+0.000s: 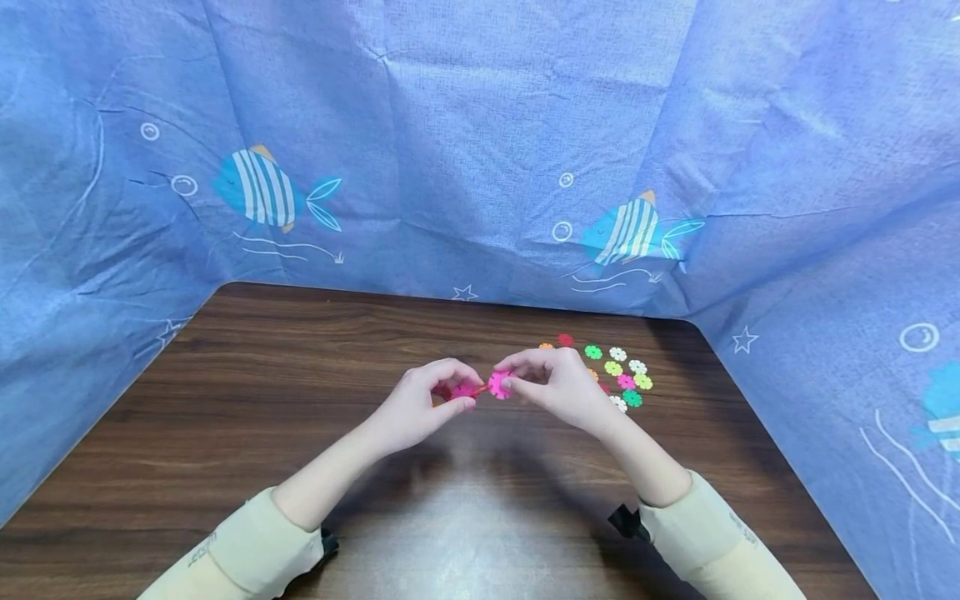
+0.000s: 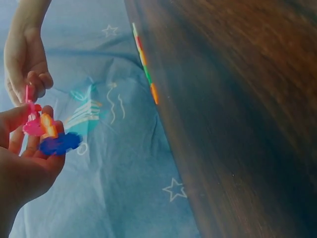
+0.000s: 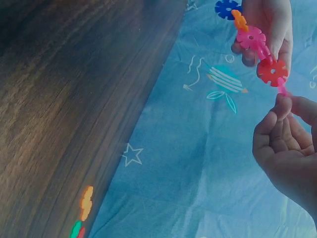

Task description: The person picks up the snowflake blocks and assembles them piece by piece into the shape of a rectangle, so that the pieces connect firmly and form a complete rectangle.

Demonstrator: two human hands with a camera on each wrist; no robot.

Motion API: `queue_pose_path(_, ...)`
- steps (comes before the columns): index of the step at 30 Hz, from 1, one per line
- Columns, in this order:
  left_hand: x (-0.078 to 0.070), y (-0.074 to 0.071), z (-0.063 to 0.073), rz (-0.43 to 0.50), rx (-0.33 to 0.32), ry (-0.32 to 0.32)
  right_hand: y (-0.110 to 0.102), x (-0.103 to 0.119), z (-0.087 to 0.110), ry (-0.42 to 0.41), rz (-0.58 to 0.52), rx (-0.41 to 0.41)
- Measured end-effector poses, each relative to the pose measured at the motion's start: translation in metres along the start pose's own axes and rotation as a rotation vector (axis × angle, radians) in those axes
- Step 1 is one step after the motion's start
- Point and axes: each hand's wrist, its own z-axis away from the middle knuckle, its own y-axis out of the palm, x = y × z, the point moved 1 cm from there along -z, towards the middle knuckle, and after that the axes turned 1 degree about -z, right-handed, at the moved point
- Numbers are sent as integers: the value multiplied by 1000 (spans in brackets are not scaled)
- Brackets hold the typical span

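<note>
Blue cloth (image 1: 480,108) printed with striped fish surrounds a dark wood-grain table (image 1: 300,358). From the left, a pale rolled sleeve (image 1: 273,529) leads to the left hand (image 1: 420,404), its thumb and fingers bent toward each other and pinching a short chain of notched discs (image 3: 251,37), held over the middle of the table. The right wrist view shows the chain's order: a blue disc (image 3: 228,9) at the far end, then an orange disc (image 3: 240,21), pink pieces and a red disc (image 3: 272,72). Just right of this, a pink disc (image 1: 500,384) meets the red one, gripped between the thumb and bent fingers of the right hand (image 1: 566,387). Beyond that hand, loose discs (image 1: 613,367) in white, yellow, green, pink, orange and red lie scattered on the table, some partly hidden behind it.
</note>
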Motion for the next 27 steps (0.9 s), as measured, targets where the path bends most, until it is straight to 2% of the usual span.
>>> queue_pose_path(4,-1,1,0,-21,-30,42,2,1,2,-14,27,12)
queue_pose_path(10,-3,2,0,2,-106,72,5,3,4,13,-40,-4)
queue_pose_path(18,-5,1,0,20,-133,108,11,3,4,21,-52,-17)
queue_pose_path(27,-5,4,1,2,-115,52,9,-4,5,51,-112,13)
